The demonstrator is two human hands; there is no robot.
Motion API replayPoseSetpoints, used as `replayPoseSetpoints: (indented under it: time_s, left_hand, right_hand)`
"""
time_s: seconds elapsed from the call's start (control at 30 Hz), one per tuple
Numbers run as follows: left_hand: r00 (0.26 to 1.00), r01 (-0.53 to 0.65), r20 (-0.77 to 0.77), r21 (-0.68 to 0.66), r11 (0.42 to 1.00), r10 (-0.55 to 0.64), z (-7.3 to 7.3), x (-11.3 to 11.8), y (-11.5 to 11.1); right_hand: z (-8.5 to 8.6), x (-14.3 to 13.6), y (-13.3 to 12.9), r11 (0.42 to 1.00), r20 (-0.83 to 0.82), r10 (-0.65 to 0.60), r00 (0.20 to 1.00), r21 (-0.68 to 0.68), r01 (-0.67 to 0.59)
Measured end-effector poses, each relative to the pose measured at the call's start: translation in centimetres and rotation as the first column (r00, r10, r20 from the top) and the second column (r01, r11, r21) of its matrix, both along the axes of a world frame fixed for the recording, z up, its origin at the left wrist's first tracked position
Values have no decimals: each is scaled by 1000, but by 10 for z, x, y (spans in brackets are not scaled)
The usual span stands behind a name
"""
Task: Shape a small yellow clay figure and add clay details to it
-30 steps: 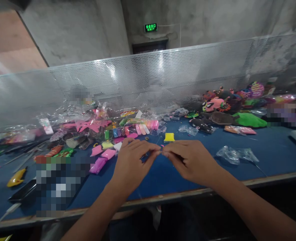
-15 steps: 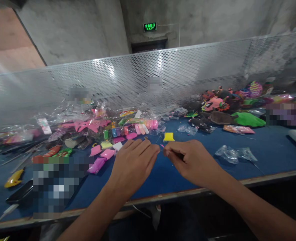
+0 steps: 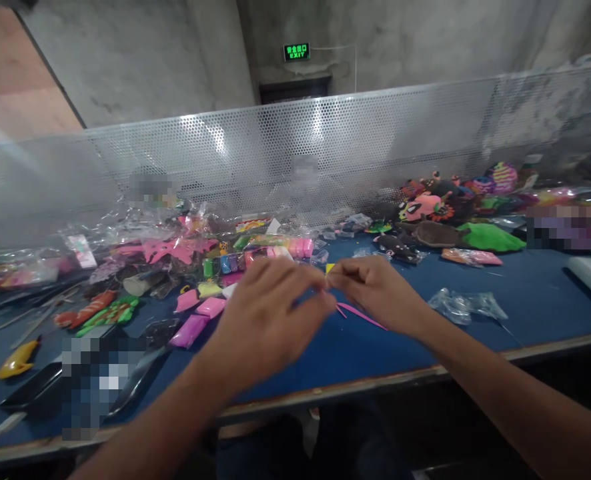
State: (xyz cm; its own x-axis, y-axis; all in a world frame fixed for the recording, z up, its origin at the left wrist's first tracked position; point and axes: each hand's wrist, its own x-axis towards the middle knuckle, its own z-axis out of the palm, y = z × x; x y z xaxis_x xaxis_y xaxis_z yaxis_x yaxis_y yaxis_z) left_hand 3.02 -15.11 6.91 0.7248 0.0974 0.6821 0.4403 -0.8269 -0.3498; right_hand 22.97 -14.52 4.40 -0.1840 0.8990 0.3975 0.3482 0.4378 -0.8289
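Near the middle of the blue table, my left hand and my right hand meet at their fingertips. The fingers of both are pinched together, and what lies between the left ones is hidden and blurred. Thin magenta strips show just below my right fingers, against the blue surface; whether they hang from the fingers or lie on the table I cannot tell. A yellow piece is mostly covered behind my right fingertips. Left of my left hand are pink and purple packets.
On the left of the blue table are a black tray, a yellow clay figure and green and orange pieces. Clear plastic lies to the right. Clay figures stand along the perforated screen.
The magenta strips now show below my right hand, where only a small pink bit showed between the hands before. My left hand has turned and moved slightly, and my right hand covers most of the yellow piece.
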Motion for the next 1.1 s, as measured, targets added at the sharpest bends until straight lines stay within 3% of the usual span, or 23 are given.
replayPoseSetpoints:
  time_s: [0.07, 0.1, 0.17, 0.2, 0.27, 0.33, 0.4, 0.63, 0.7, 0.9, 1.0, 1.1]
  left_hand:
    - [998, 68, 4, -275, 959, -70, -16, 8, -17]
    - [999, 51, 33, -431, 901, -41, -25, 12, -22]
    - [981, -5, 134, -710, 704, 143, -42, 18, -21]
    - [948, 28, 212, -796, 605, 236, -48, 21, -17]
    - [818, 200, 436, -828, 523, 376, -54, 25, -2]
    - [713, 369, 580, -789, 492, 394, -53, 29, 11]
    - [681, 435, 630, -759, 485, 373, -48, 31, 19]
    - [797, 300, 544, -733, 610, 261, -41, 19, 19]
    - [841, 268, 489, -747, 608, 231, -42, 14, 18]
    - [896, 233, 372, -859, 455, 243, -52, 8, 20]
    - [900, 181, 322, -890, 419, 295, -59, 7, 26]
    - [894, 160, 281, -928, 337, 349, -63, 6, 36]
  right_hand:
    - [0, -1, 2, 999, -150, -31, 988, -16, 29]
    - [-1, -2, 2, 999, -229, -30, 973, -29, 24]
    - [-4, -6, 3, 998, -388, -2, 922, -65, -24]
    - [-6, -9, 2, 994, -461, 20, 887, -85, -67]
    - [-10, -16, 1, 977, -569, 63, 820, -132, -166]
    - [-14, -21, -1, 952, -612, 94, 785, -174, -250]
    - [-18, -25, -3, 942, -611, 111, 784, -187, -279]
    - [-21, -24, -12, 973, -408, 115, 906, -140, -186]
    - [-21, -23, -16, 984, -294, 93, 951, -121, -134]
    - [-29, -21, -23, 998, 105, -66, 992, 25, 64]
    - [-32, -22, -21, 988, 333, -151, 931, 74, 134]
    - [-37, -25, -13, 977, 506, -210, 837, 145, 158]
